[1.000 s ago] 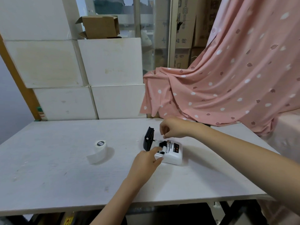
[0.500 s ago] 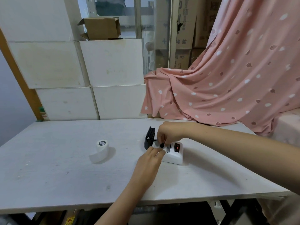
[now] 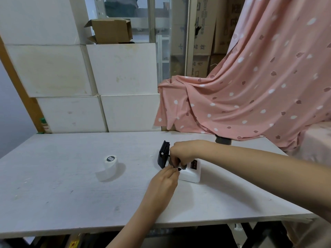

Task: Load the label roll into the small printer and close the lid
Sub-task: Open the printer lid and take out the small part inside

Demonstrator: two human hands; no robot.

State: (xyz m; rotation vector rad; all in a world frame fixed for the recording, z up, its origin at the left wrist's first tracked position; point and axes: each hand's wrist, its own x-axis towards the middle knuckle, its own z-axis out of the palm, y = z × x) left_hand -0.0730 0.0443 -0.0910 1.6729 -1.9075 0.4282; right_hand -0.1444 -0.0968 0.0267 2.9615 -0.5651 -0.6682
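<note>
On the table [image 3: 53, 194], the roll [image 3: 109, 166] stands well left of the printer [image 3: 192, 171]. Its lid [image 3: 163, 154] rises at the printer's left end. Boxes [image 3: 121, 68] stack behind; both hands seem to meet over the printer.

White counter [image 3: 53, 194] up front. Stacked white boxes [image 3: 121, 68] behind, open cardboard box [image 3: 111, 31] on top. Pink patterned cloth [image 3: 259, 86] draped right. Glass-fronted shelving [image 3: 161, 33] beyond.

Looks like a stockroom or warehouse back room: big white foam boxes [image 3: 123, 68] stacked against the wall, brown printed cardboard cartons [image 3: 204, 25] piled behind a glass partition, an open cardboard box [image 3: 110, 31] on top, and a plain white worktop [image 3: 62, 185].
</note>
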